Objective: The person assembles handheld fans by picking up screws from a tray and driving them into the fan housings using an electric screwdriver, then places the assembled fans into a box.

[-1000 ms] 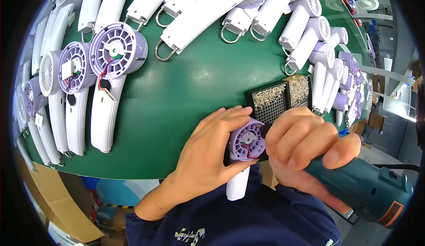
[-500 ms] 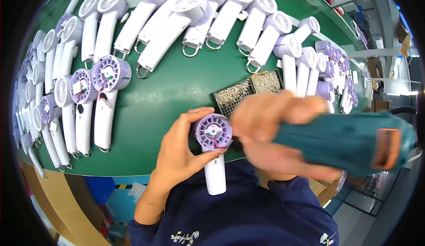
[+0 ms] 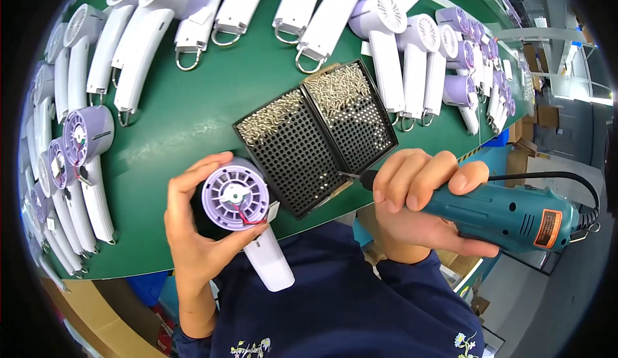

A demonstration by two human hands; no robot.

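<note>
My left hand (image 3: 199, 223) is closed round the purple head of a handheld fan (image 3: 235, 197), thumb and fingers on opposite sides of its rim. The open head shows a slotted ring, a pale hub and red wires; its white handle (image 3: 270, 264) hangs toward my body. In my right hand (image 3: 425, 197) is a teal electric screwdriver (image 3: 496, 213) with a black cord. Its thin bit (image 3: 349, 175) points left and reaches over the right part of a black screw tray (image 3: 290, 158). Whether the tip touches a screw is too small to tell.
Loose screws (image 3: 341, 87) lie heaped along the far side of the tray's two perforated compartments. Several white fans (image 3: 328, 23) with metal loops line the back of the green table (image 3: 167, 145). More fans with open purple heads (image 3: 87, 136) crowd the left, others (image 3: 458, 91) the right.
The screwdriver has left the fan's head, and its bit is now over the screw tray. In the picture, the held fan has shifted left and tilted; the whole view has moved too.
</note>
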